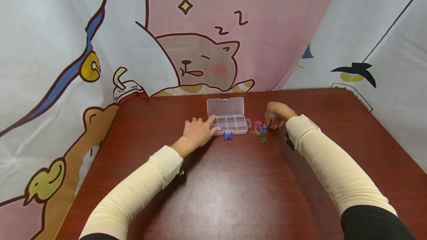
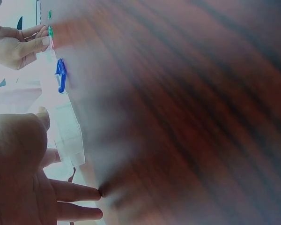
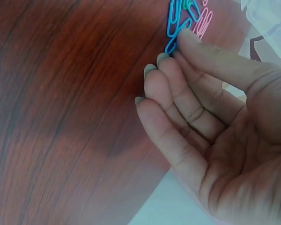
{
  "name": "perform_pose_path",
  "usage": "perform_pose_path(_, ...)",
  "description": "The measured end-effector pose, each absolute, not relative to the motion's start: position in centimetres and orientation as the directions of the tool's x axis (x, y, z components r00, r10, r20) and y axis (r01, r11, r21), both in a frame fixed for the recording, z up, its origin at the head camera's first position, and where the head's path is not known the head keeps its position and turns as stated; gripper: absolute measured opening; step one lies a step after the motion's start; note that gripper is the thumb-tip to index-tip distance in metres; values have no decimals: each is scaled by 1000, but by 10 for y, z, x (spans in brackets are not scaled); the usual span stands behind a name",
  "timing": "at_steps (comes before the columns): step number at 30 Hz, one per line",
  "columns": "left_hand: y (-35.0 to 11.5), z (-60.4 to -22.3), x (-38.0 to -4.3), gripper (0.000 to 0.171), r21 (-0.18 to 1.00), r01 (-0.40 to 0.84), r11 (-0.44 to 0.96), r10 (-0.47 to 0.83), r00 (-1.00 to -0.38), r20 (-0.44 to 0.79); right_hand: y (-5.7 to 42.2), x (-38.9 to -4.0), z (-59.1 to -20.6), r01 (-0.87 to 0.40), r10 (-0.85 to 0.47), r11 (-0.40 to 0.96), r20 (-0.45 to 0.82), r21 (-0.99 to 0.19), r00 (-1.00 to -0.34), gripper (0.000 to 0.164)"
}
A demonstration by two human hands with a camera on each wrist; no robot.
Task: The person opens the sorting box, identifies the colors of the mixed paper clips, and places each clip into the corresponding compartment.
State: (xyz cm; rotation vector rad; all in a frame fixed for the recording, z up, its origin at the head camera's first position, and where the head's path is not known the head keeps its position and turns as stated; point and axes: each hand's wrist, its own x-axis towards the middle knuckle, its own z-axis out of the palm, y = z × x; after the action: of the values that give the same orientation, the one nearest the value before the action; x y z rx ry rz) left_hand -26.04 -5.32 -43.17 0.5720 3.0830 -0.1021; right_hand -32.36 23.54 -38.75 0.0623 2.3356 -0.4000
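A clear plastic compartment box [image 1: 235, 132] stands on the table with its lid [image 1: 225, 107] raised at the back and a blue latch [image 1: 228, 136] at the front. My left hand [image 1: 196, 132] rests at the box's left end, fingers spread straight, index finger and thumb at its edge. To the right of the box, my right hand [image 1: 276, 115] is over a small pile of pink, blue and green paper clips. In the right wrist view, its thumb and index finger pinch the end of a blue paper clip [image 3: 170, 47] beside other clips.
The brown wooden table [image 1: 213, 188] reaches back to a printed cloth [image 1: 283, 21] hanging behind it. One green paper clip [image 1: 263, 139] lies apart, just in front of the pile. A clear hanging tab [image 1: 248, 123] juts from the box's right end.
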Motion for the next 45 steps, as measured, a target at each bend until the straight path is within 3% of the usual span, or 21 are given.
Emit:
perform_pose_path(12, -53, -431, -259, 60, -61, 359, 931, 359, -933, -3, 237, -318, -390, 138, -96, 939, -626, -315, -774, 16)
perform_pose_path(28, -53, -430, -257, 59, -65, 368, 928, 370, -929, 12, 234, -316, -391, 162, -70, 942, -645, -293, -761, 22)
perform_pose_path(32, -53, -430, -257, 59, -60, 366, 929, 368, -930, 15, 240, -318, -393, 191, -91, 920, -662, -342, -744, 21)
perform_pose_path(40, -52, -431, -258, 59, -53, 369, 928, 370, -929, 7, 263, -326, -404, 472, -160, 642, -708, -604, -688, 24)
perform_pose_path(45, -52, -431, -257, 59, -51, 367, 929, 367, -930, 3, 260, -330, -411, 549, -234, 439, -680, -711, -695, 36)
